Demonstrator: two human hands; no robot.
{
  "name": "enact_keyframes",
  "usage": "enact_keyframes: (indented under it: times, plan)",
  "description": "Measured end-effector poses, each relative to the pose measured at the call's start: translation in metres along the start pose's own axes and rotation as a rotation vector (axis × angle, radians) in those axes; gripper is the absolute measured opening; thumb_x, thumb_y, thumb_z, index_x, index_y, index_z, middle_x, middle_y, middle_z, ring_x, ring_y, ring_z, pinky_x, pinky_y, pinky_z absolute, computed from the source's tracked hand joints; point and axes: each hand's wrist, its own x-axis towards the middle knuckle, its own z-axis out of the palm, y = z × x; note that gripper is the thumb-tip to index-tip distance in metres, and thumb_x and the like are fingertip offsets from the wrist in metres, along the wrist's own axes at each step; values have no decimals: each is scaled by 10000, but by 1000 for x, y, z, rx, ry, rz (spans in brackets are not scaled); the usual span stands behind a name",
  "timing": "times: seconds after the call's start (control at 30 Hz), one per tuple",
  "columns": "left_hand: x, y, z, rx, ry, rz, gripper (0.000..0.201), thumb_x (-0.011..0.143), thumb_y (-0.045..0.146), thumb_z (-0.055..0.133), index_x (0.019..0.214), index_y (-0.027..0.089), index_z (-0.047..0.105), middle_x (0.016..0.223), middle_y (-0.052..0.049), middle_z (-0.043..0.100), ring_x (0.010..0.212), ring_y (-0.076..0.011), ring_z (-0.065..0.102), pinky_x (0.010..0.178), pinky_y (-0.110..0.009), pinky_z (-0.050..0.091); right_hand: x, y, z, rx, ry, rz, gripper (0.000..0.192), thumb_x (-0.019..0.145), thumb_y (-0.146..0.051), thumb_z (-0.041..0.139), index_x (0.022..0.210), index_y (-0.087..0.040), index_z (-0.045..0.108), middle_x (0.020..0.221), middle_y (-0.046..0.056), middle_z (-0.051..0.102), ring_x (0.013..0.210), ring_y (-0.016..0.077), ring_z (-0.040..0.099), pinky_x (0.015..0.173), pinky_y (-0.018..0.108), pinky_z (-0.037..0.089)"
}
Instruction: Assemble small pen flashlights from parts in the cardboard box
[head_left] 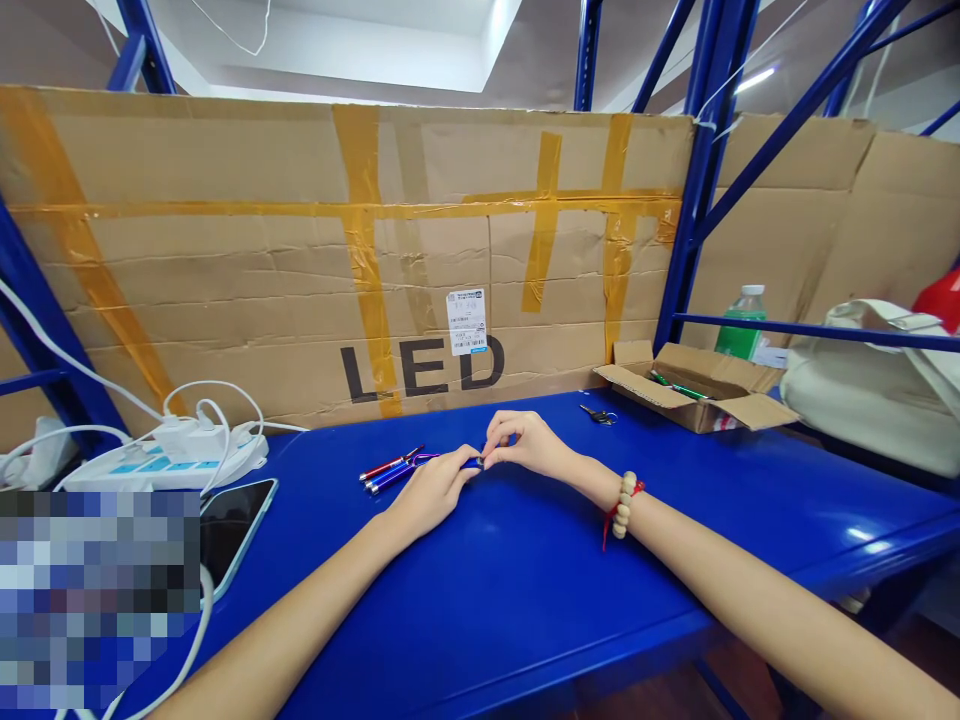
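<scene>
My left hand (433, 490) and my right hand (525, 442) meet at the middle of the blue table (525, 580), both pinching a small blue pen-like stick (472, 462) between their fingertips. Just left of my left hand lie a few more small sticks (390, 468), red and blue, side by side on the table. My right wrist wears a bead bracelet (624, 505) with a red cord.
A taped cardboard wall marked LED (420, 280) backs the table. A white power strip (165, 455) with cables and a phone (229, 535) lie at left. Keys (598, 413), an open cardboard box (697, 385), a green bottle (741, 322) and a white bag (870, 390) sit at right.
</scene>
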Motion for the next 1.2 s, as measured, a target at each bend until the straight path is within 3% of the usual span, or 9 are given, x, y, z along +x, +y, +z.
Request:
enact_keyframes:
  times: [0.27,0.77,1.0,1.2]
  plan:
    - [-4,8,-3,3,7,-16,39,899,214,338,871,202,362,932,-56,620,827,-201,616,703,-280,436,-5,5,4,-26,27,8,83,684,-282,707,687,-199,705,754,5,615,662,100,531,606,215,387]
    - [-4,0,3,-10,95,19,50,901,224,349,856,203,344,1050,-98,616,963,-244,606,742,-327,470,-1,-5,7,-60,16,182,169,697,-349,669,710,-186,713,731,13,647,615,93,524,568,210,365]
    - [-4,-1,3,26,124,58,36,897,217,373,870,201,390,1044,-84,616,958,-227,601,766,-313,462,-2,-2,7,180,-122,360,324,687,-412,639,775,-109,712,651,43,639,513,79,496,483,195,378]
    - [-3,1,1,14,103,44,111,907,220,378,1001,207,436,995,-43,624,904,-192,609,753,-278,455,-2,0,6,248,-120,424,354,641,-432,668,787,-113,720,680,45,643,521,72,482,469,186,385]
